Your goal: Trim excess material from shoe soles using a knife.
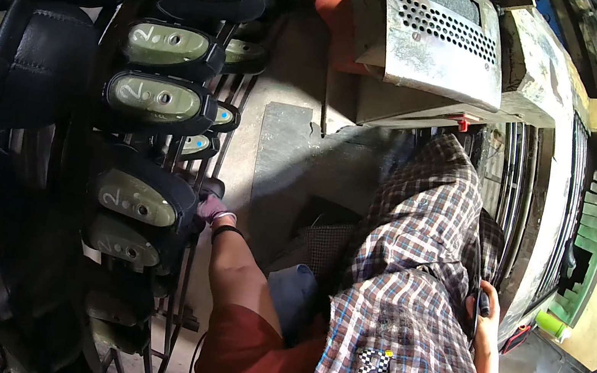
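My left hand (pixel 213 208), in a pinkish-purple glove, is closed at the edge of a black rack (pixel 183 277). It sits beside a black shoe upper on a green last (pixel 138 197); what its fingers hold is hidden. On the right, by the side of a checked apron (pixel 403 310), my bare right hand (pixel 487 311) is closed around a dark, handle-like thing I cannot make out. Several more green lasts with black uppers (pixel 167 45) lie on the rack, soles turned up, with pale marks on some.
A worn metal machine (pixel 439 72) with a perforated cover and a red switch (pixel 464 124) stands ahead. Metal plates (pixel 285 146) lie on the floor between it and the rack. At the far right are a green-framed opening (pixel 592 223) and a bright green bottle (pixel 551 325).
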The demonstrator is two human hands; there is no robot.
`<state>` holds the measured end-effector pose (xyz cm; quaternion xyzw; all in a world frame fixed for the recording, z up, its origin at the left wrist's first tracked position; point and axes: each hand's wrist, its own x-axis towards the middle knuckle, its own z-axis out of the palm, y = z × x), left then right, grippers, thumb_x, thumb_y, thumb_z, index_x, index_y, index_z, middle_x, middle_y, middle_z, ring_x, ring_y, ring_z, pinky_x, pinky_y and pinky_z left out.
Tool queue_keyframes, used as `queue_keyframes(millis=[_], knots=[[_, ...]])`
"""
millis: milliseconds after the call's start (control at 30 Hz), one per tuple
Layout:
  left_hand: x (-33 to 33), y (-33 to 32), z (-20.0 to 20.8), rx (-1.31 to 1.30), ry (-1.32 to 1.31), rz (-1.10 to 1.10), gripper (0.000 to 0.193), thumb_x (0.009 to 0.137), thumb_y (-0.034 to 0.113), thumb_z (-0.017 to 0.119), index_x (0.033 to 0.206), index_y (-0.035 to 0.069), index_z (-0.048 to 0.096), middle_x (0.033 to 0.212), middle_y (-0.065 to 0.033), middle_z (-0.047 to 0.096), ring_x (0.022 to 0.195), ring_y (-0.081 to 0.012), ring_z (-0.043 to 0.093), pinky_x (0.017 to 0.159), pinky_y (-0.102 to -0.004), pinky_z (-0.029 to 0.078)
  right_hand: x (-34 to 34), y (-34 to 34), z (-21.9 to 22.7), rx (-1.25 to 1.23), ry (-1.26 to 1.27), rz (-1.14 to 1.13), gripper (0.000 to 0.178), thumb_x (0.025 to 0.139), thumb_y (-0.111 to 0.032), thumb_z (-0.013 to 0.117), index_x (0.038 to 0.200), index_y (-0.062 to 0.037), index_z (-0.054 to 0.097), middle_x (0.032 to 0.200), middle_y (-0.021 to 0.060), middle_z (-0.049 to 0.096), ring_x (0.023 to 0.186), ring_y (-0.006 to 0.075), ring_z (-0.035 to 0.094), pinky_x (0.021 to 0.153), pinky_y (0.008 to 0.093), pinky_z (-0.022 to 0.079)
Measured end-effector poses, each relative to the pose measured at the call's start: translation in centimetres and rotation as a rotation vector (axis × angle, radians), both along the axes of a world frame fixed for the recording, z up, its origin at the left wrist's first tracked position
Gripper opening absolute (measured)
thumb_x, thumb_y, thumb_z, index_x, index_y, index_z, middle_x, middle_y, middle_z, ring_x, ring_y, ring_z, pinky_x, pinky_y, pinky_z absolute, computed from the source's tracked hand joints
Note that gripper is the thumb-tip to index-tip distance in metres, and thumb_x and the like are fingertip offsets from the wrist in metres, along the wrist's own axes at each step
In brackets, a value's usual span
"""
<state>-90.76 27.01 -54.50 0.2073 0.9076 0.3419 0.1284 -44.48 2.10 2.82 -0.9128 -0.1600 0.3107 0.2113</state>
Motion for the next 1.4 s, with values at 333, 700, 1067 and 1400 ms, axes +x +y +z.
queue_keyframes(millis=[333,700,1067,1400], knots=[[3.4,0.9,3.6,-0.901,0.001,-0.866,0.032,0.089,0.018,0.047,0.112,0.005,0.066,0.110,-0.0170,0.066,0.102,-0.0309,0.064,0.082,-0.0405,0.051,1.0,-1.8,-0.4,0.099,0.064,0.019,0.049,0.078,-0.006,0.074,0.122,-0.0052,0.053,0.102,0.0010,0.055,0.097,0.0118,0.051,0.092,0.0260,0.038],[21.0,0.4,20.1,-0.491,-0.770,-1.168,0.011,0.083,0.015,0.058,0.092,0.008,0.057,0.061,-0.0034,0.047,0.053,-0.0125,0.047,0.048,-0.0305,0.038,4.6,-9.7,-0.8,0.310,-0.471,0.127,0.049,0.074,-0.007,0.070,0.121,-0.0006,0.055,0.110,0.0133,0.061,0.102,0.0232,0.058,0.093,0.0338,0.043],[47.5,-0.3,48.6,0.230,-0.531,-1.946,0.036,0.093,0.005,0.053,0.129,-0.003,0.052,0.119,-0.0147,0.062,0.110,-0.0208,0.060,0.094,-0.0312,0.046,7.9,-22.2,-1.9,0.106,-0.835,-0.353,0.043,0.072,-0.010,0.070,0.113,-0.0072,0.060,0.097,0.0139,0.065,0.092,0.0307,0.064,0.079,0.0366,0.050],[71.8,-15.5,58.4,0.358,-0.288,-2.902,0.051,0.084,0.018,0.067,0.131,0.005,0.051,0.116,-0.0160,0.061,0.108,-0.0293,0.060,0.090,-0.0369,0.048,6.6,-27.8,-3.3,0.114,-0.884,-0.474,0.051,0.065,-0.012,0.068,0.115,-0.0106,0.059,0.079,0.0147,0.054,0.072,0.0366,0.056,0.062,0.0452,0.045]])
